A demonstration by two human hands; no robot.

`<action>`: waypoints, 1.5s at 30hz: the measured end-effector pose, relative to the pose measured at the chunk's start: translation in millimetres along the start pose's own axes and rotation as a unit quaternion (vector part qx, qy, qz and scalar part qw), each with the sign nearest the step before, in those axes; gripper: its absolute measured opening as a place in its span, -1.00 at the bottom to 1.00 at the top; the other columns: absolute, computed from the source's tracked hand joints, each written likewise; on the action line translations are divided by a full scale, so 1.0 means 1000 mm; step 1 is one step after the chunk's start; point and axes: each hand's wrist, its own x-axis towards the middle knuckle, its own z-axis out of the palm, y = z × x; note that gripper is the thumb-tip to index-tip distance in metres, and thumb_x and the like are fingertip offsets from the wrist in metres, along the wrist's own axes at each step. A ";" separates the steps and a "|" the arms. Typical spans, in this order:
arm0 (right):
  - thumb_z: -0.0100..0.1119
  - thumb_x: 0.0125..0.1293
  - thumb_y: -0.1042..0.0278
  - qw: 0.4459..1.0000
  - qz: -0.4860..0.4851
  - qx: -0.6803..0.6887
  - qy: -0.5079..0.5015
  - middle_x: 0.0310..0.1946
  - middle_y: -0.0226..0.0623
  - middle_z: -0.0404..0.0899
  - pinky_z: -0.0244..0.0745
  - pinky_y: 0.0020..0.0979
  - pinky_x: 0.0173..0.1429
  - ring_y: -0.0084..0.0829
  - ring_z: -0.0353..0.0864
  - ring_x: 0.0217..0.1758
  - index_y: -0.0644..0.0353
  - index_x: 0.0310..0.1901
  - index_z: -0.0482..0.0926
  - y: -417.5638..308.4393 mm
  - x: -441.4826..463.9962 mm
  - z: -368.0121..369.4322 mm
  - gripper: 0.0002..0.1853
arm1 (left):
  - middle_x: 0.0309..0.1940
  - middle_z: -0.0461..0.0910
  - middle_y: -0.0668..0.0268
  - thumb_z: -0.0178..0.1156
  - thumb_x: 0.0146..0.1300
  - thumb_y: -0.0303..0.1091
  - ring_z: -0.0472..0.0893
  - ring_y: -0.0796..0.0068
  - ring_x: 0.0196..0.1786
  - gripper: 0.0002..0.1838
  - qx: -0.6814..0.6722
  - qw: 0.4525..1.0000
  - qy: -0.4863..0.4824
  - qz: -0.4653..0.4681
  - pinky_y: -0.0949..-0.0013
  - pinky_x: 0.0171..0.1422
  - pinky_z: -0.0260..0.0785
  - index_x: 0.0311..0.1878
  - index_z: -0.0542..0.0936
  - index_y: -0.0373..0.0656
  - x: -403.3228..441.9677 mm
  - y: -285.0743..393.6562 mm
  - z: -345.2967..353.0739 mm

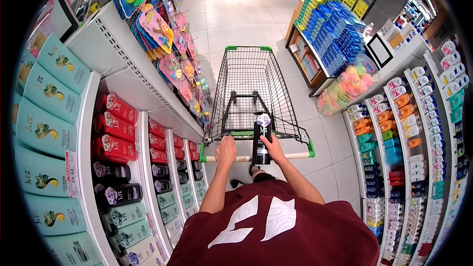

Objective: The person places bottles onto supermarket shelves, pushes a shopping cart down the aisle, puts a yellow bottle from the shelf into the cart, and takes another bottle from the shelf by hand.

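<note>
Pale floor tiles (241,19) run between store shelves, and nearest the wearer the right hand (273,149) grips a black bottle (262,143) upright above the cart handle (295,155), while the left hand (226,150) is curled closed at that handle. Beyond them stretches the wire cart (251,76); farther off, stacked blue boxes (331,34) fill a display near a tub of colorful balls (347,88).

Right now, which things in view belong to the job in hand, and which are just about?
In the job, by the look of it:
- black bottle, in the right hand
- cart, left hand on its handle

Just about:
- shelved red bottles
- hanging toys
- stacked blue boxes
</note>
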 end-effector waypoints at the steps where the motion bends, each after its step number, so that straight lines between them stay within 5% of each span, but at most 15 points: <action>1: 0.25 0.40 0.05 1.000 0.005 -0.001 -0.006 -0.17 -0.32 0.62 0.45 -0.41 0.06 -0.52 0.51 -0.13 0.30 0.09 0.54 -0.001 0.000 0.000 -0.54 | -0.13 0.56 0.13 -0.05 0.42 -0.30 0.58 0.01 0.01 -0.81 0.001 1.000 -0.002 -0.002 -0.06 0.04 0.44 -0.15 0.52 -0.16 0.000 0.000 0.000; 8: 0.27 0.37 -0.02 1.000 -0.011 0.008 0.005 -0.19 -0.18 0.67 0.48 -0.33 0.02 -0.40 0.60 -0.15 0.30 0.04 0.58 0.001 0.000 0.001 -0.51 | -0.13 0.57 0.12 -0.04 0.42 -0.30 0.58 0.02 0.02 -0.81 0.002 1.000 -0.003 -0.003 -0.04 0.05 0.44 -0.16 0.53 -0.17 0.000 0.000 0.000; 17: 0.27 0.36 -0.03 1.000 -0.015 0.005 0.010 -0.23 -0.20 0.67 0.48 -0.33 -0.01 -0.40 0.60 -0.18 0.31 0.01 0.59 0.004 0.002 0.000 -0.51 | -0.13 0.57 0.12 -0.04 0.43 -0.29 0.59 0.02 0.02 -0.80 0.012 1.000 -0.008 -0.005 -0.05 0.03 0.45 -0.16 0.53 -0.18 0.000 0.004 -0.004; 19: 0.24 0.41 0.08 1.000 0.003 0.003 -0.018 -0.13 -0.33 0.61 0.44 -0.43 0.07 -0.55 0.51 -0.10 0.29 0.13 0.53 0.003 0.002 -0.001 -0.55 | -0.13 0.57 0.12 -0.05 0.43 -0.29 0.59 0.02 0.02 -0.79 0.012 1.000 -0.004 -0.004 -0.05 0.03 0.45 -0.17 0.53 -0.18 0.000 0.005 -0.004; 45: 0.24 0.42 0.08 1.000 -0.003 0.001 -0.014 -0.15 -0.34 0.62 0.45 -0.42 0.06 -0.54 0.51 -0.12 0.29 0.11 0.54 -0.001 -0.001 -0.001 -0.56 | -0.13 0.58 0.11 -0.06 0.43 -0.30 0.59 0.01 0.01 -0.79 0.011 1.000 -0.007 -0.006 -0.03 0.04 0.44 -0.17 0.53 -0.19 -0.001 0.004 -0.003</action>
